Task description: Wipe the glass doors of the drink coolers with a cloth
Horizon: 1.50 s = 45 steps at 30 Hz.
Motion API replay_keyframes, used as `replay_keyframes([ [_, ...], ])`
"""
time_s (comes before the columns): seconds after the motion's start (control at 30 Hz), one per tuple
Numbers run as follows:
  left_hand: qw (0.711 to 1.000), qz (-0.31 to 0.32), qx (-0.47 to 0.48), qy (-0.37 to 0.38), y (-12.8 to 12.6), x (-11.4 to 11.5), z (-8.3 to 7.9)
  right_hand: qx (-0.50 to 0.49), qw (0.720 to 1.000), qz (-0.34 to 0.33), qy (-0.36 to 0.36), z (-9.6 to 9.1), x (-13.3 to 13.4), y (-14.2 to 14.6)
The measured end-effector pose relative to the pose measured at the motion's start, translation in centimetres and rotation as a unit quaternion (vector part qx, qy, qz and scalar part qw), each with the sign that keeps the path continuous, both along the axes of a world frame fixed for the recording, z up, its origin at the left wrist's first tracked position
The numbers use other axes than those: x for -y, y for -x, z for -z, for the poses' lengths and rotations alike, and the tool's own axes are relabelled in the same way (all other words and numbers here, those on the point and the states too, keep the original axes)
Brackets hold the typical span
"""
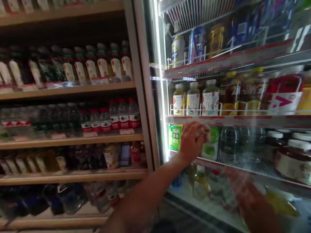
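Note:
My left hand (pixel 191 137) reaches forward at the lit drinks fridge, its fingers closed on a crumpled pale cloth (pixel 206 132). Hand and cloth are level with the space just under a shelf's front rail (pixel 230 121). Left of the fingers shows a green carton (pixel 175 137) with white lettering; a green-labelled container (pixel 211 145) is partly covered by the cloth side of the hand. Lower right, my right hand (pixel 243 189) is a faint smear in front of the bottom shelf, and its fingers cannot be made out.
Wooden shelves (pixel 73 140) packed with bottles stand on the left. A bright light strip (pixel 160 81) and metal upright (pixel 145 81) edge the fridge. White-labelled bottles (pixel 210 98) and cans (pixel 198 43) fill its upper shelves; brown jars (pixel 295 158) sit right. Glass-like reflections streak the right side.

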State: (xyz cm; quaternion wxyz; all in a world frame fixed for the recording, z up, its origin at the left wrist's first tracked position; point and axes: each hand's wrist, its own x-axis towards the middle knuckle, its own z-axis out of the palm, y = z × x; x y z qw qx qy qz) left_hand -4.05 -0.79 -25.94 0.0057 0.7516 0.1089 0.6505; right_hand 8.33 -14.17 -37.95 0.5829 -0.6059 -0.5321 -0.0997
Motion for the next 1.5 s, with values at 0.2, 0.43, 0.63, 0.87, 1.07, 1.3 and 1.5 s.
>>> replay_keyframes([
  [0.2,0.952,0.198,-0.044,0.23,-1.5,6.5,-0.2,-0.103,0.993,-0.035,-0.046,-11.3,-1.3,4.4],
  [0.43,0.986,0.034,-0.164,-0.007,0.8,2.1,-3.8,0.227,0.943,0.19,-0.154,-22.6,0.2,-3.6],
  [0.63,0.967,-0.214,-0.136,-0.04,1.3,-5.0,-2.1,0.413,0.852,0.263,-0.185,-25.6,0.5,-13.7],
  [0.87,0.964,-0.239,-0.107,-0.045,-0.2,-5.1,-0.5,0.45,0.837,0.296,-0.097,-20.7,2.3,-18.2],
  [1.07,0.965,-0.234,-0.111,-0.043,-0.3,-4.4,0.2,0.355,0.864,0.323,-0.151,-15.7,4.2,-19.9],
  [1.3,0.96,-0.235,-0.146,-0.047,-0.4,-3.5,4.0,0.372,0.879,0.293,-0.053,-2.9,6.5,-20.0],
  [1.5,0.956,-0.248,-0.15,-0.052,-0.7,-3.1,5.3,0.333,0.87,0.328,-0.156,-10.2,4.4,-20.0],
])
